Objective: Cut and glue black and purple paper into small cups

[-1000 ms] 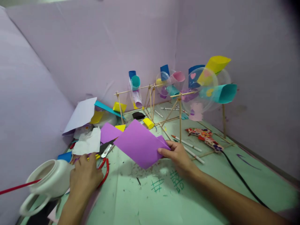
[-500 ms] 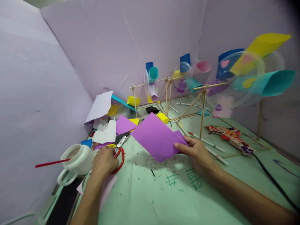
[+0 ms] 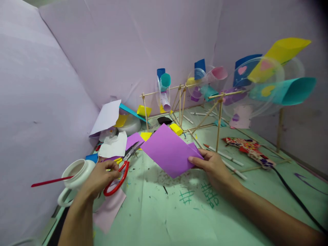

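Observation:
Purple paper (image 3: 166, 150) is pinched at its right corner between the thumb and fingers of my right hand (image 3: 214, 168), held above the green tabletop. A smaller purple piece shows behind that corner. My left hand (image 3: 102, 176) is closed on one loop of the red-handled scissors (image 3: 125, 171). Their blades point away and slightly right, a little apart, over scraps of coloured paper. Below the scissors lies a pale pink paper piece (image 3: 110, 210). A white mug-like pot (image 3: 87, 169) with a red stick in it stands left of my left hand, partly hidden by it.
Stick frames (image 3: 219, 126) carrying clear discs with coloured paper tubes stand at the back and right. A patterned glue gun (image 3: 252, 150) with a black cord lies at the right. White-wrapped pencils (image 3: 225, 154) are nearby. White paper scraps (image 3: 112, 145) pile up at back left.
My left hand has drawn the scissors up and toward me, and they have turned, showing more of the handle and blades. My right hand keeps the purple paper almost still.

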`<state>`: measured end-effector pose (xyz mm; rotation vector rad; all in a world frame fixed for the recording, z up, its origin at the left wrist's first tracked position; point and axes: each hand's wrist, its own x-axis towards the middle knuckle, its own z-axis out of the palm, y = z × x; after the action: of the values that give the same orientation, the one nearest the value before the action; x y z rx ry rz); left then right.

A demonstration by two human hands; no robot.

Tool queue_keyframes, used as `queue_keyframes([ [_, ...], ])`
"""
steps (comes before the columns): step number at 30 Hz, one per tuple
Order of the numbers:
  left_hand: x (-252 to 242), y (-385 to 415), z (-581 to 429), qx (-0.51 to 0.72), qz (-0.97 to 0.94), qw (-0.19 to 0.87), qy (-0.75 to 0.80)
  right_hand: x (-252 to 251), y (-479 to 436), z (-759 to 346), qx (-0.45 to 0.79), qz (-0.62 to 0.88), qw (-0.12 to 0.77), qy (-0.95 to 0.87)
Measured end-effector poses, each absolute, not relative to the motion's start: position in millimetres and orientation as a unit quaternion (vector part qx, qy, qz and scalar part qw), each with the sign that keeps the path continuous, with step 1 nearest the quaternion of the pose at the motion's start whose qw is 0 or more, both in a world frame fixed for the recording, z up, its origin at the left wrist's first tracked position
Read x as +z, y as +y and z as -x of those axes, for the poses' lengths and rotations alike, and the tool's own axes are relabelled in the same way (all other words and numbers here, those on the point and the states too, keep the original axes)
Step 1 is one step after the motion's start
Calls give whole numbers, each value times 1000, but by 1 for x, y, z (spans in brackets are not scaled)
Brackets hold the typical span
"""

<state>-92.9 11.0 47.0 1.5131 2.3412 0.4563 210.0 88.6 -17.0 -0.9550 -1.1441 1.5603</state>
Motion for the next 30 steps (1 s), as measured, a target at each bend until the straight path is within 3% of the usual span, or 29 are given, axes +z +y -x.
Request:
queue_keyframes([
  [4, 49, 8, 96, 236, -505, 251, 792, -16, 89, -210, 638, 394, 471, -466],
  [9, 46, 7, 92, 475, -365, 428, 677, -15, 88, -207, 602, 402, 489, -487],
  [12, 42, 7, 74, 564, -313, 556, 524, -19, 85, -205, 467, 432, 544, -547],
  [16, 38, 8, 30, 566, -274, 656, 417, -27, 81, -204, 196, 370, 624, -660],
  [20, 35, 9, -10, 618, -255, 616, 417, -28, 74, -202, 22, 286, 588, -756],
  [24, 29, 11, -22, 651, -291, 533, 455, -23, 65, -195, -42, 243, 569, -785],
  [27, 24, 12, -20, 660, -324, 442, 513, -24, 61, -191, -17, 210, 547, -810],
  [30, 23, 10, -11, 650, -359, 344, 574, -29, 60, -190, 114, 192, 506, -833],
])
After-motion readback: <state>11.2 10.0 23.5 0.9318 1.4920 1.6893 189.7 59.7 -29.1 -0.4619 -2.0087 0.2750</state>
